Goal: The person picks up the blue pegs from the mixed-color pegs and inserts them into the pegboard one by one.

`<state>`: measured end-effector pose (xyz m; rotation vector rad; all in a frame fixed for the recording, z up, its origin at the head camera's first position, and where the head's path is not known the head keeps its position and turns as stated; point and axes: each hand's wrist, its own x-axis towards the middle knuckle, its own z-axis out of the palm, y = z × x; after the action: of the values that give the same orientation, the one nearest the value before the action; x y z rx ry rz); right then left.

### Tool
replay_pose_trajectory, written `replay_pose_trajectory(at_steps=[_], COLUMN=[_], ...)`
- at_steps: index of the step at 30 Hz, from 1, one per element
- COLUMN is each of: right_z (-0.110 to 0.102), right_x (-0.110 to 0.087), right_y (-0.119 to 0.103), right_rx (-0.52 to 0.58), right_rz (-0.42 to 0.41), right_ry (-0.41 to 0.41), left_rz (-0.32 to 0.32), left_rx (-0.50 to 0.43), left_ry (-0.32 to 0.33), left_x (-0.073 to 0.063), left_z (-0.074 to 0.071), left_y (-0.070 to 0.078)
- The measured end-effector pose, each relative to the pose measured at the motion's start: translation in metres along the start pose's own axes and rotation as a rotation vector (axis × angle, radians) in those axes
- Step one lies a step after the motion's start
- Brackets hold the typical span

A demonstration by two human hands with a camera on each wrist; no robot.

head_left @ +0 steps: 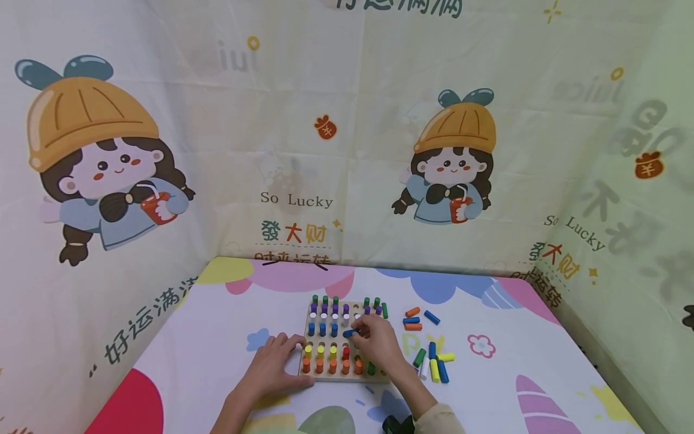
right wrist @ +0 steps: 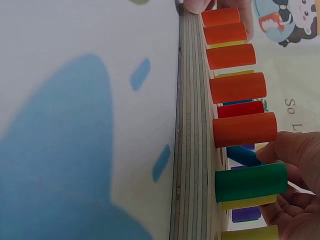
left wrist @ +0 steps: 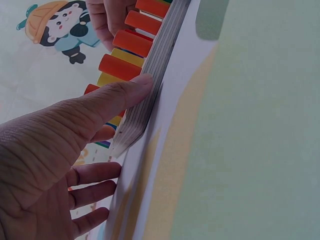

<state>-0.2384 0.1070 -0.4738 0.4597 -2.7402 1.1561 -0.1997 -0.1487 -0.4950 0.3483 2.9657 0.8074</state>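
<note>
A wooden pegboard (head_left: 347,379) lies on the table with rows of coloured pegs upright in its holes. My left hand (head_left: 273,364) grips its left front corner; in the left wrist view the thumb (left wrist: 135,90) presses the layered front edge. Over the board's middle right, my right hand (head_left: 376,340) pinches a tilted blue peg (head_left: 349,333) between thumb and fingertips, beside a row of blue pegs (head_left: 322,330). Orange pegs (right wrist: 245,129) line the front row, with a green peg (right wrist: 251,182) towards its right end. The right hand hides part of the board's right side.
Right of the board lie loose pegs in two groups: orange and blue ones (head_left: 413,327) farther back, and a mixed pile (head_left: 435,369) nearer. A dark object (head_left: 398,425) sits at the front edge below the right forearm. Printed cloth walls (head_left: 347,181) stand behind and beside the table.
</note>
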Motion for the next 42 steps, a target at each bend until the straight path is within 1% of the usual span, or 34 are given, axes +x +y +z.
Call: replay_pose_trajectory(at_steps=[5,13,23,34,42], right_z=[0.001,0.007,0.009,0.0,-0.01], right_x=[0.003,0.005,0.002,-0.007,-0.018], right_y=[-0.002,-0.004,-0.006,-0.012,-0.007], right_rx=[0.018,0.063,0.065,0.075,0.089], right_rz=[0.002,0.041,0.016,-0.02,-0.026], right_ry=[0.012,0.033,0.047,0.072,0.081], left_rz=[0.002,0.006,0.01,-0.001,-0.007], left_rx=[0.001,0.0,0.001,0.004,0.003], left_ry=[0.005,0.006,0.001,-0.002,0.004], left_x=[0.0,0.0,-0.001,0.001,0.0], left_z=[0.0,0.001,0.001,0.001,0.0], left_y=[0.0,-0.001,-0.001,-0.002,0.0])
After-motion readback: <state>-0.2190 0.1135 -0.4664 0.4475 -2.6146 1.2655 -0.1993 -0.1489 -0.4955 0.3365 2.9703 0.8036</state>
